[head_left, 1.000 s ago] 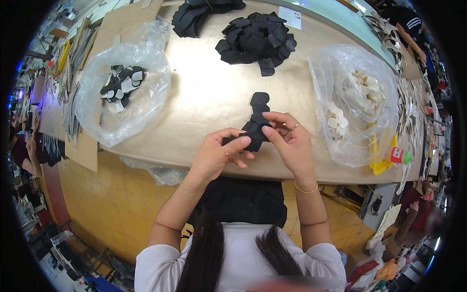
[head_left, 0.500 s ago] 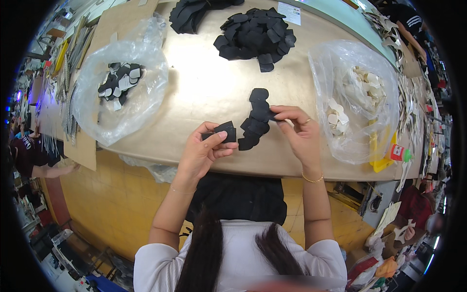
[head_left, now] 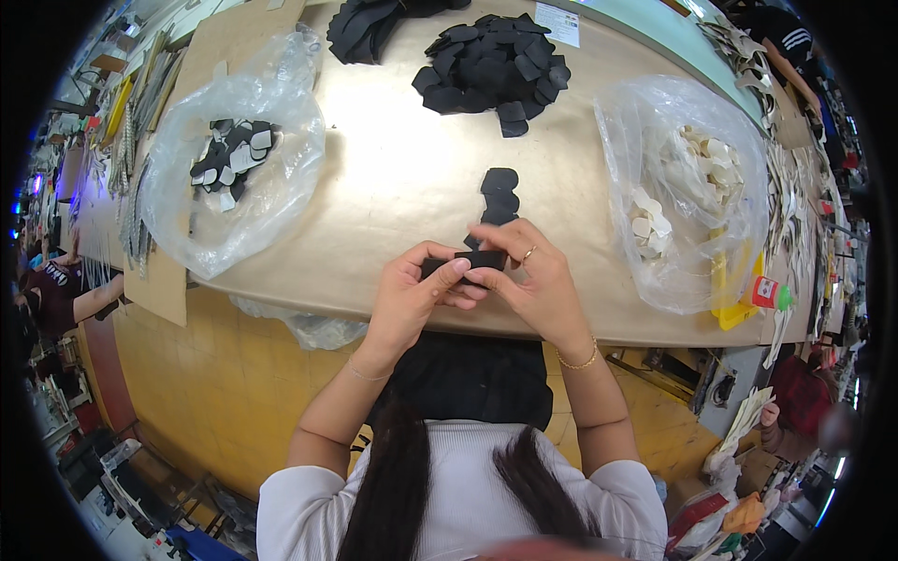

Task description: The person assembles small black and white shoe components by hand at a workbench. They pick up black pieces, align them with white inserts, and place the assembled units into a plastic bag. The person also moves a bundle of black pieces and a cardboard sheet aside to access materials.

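Right hand has come back in from the right side of the row since half a second ago; both hands now meet at the black pieces. Left hand about where it was, fingers closed.

Head view: left hand grips small black flat pieces between thumb and fingers. Right hand pinches the same bunch from the other side, thumb in front, fingers bent over the top; a ring on one finger. Number of held pieces: cannot tell, they overlap. Bunch is off the tabletop, by the near table edge.

Just beyond the hands, a row of overlapping black pieces lies on the tan-covered table; its near end is partly hidden by the right fingers. Farther back, a heap of loose black pieces, with curved black strips left of it and a white printed sheet on its right.

Left: clear plastic bag with black and grey pieces in it. Right: another clear bag, cream pieces inside; near it, yellow tray and green-capped bottle.
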`<state>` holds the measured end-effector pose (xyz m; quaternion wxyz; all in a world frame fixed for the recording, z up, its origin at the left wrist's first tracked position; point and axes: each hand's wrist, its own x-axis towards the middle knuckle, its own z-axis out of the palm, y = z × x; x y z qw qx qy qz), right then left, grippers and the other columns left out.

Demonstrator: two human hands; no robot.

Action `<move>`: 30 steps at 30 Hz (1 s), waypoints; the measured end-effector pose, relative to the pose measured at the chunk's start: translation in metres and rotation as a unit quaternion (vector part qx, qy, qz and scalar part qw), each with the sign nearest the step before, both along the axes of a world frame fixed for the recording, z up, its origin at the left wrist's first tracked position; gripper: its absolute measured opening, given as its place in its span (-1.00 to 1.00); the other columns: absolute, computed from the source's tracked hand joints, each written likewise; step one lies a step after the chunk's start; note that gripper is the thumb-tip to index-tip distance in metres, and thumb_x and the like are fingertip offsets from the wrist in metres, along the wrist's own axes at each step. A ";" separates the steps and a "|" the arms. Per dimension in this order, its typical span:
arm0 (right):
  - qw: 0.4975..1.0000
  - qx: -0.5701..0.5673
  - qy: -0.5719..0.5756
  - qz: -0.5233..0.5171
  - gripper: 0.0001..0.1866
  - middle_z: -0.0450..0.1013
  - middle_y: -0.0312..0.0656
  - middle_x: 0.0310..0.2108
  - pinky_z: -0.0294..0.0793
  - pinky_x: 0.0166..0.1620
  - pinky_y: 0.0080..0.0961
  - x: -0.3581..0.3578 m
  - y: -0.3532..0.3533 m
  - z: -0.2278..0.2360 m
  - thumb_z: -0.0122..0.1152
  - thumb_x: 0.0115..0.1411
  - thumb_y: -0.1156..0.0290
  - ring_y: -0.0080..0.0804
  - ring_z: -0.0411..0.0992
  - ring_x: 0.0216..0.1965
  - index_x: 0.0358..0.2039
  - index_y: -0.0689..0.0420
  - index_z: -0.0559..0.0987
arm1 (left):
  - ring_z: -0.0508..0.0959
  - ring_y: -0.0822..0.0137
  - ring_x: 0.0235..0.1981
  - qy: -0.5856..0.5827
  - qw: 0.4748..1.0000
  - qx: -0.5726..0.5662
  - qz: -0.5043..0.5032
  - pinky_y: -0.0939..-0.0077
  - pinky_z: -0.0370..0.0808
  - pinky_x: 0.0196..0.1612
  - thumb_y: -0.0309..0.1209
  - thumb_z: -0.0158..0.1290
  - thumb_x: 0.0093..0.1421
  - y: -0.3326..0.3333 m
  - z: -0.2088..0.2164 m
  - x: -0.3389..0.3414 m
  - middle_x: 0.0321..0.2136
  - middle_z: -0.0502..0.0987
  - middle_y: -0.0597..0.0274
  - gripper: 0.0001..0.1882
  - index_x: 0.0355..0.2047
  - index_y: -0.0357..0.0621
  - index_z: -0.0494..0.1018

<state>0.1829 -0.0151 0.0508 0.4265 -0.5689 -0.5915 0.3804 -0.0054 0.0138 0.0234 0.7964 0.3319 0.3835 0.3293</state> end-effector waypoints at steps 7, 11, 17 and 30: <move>0.980 -0.092 0.130 -0.119 -0.86 0.50 -0.34 -0.26 0.41 -0.24 -0.73 0.018 -0.004 -0.005 0.30 0.25 0.56 -0.71 0.41 -0.33 -0.18 0.23 0.58 | 0.70 0.15 -0.21 -0.045 0.995 -0.078 0.052 0.49 0.70 -0.23 -0.49 0.05 0.36 0.002 0.001 -0.006 -0.21 0.62 0.02 -0.86 -0.11 -0.26 0.44; 0.972 -0.082 0.187 -0.115 -0.85 0.38 -0.33 -0.21 0.41 -0.23 -0.74 0.012 -0.010 -0.014 0.22 0.29 0.60 -0.70 0.41 -0.31 -0.13 0.25 0.56 | 0.69 0.13 -0.16 -0.055 0.993 -0.087 0.054 0.48 0.71 -0.20 -0.56 0.04 0.33 0.002 0.002 -0.006 -0.15 0.61 0.00 -0.80 -0.04 -0.27 0.44; 0.990 -0.006 0.029 -0.135 -0.81 0.34 -0.30 -0.22 0.42 -0.24 -0.63 -0.007 -0.009 -0.021 0.24 0.26 0.61 -0.63 0.40 -0.28 -0.10 0.25 0.57 | 0.70 0.15 -0.18 0.029 0.998 -0.056 0.032 0.50 0.71 -0.20 -0.59 0.07 0.29 0.003 0.009 -0.010 -0.13 0.61 -0.03 -0.67 0.06 -0.36 0.41; 0.983 -0.068 0.110 -0.130 -0.81 0.56 -0.34 -0.39 0.43 -0.26 -0.70 0.009 -0.007 -0.012 0.35 0.23 0.45 -0.70 0.44 -0.37 -0.15 0.21 0.65 | 0.64 0.26 -0.13 0.097 0.986 0.136 0.006 0.43 0.60 -0.03 -0.61 0.13 0.26 -0.017 0.003 -0.002 -0.16 0.63 -0.02 -0.88 -0.19 -0.36 0.52</move>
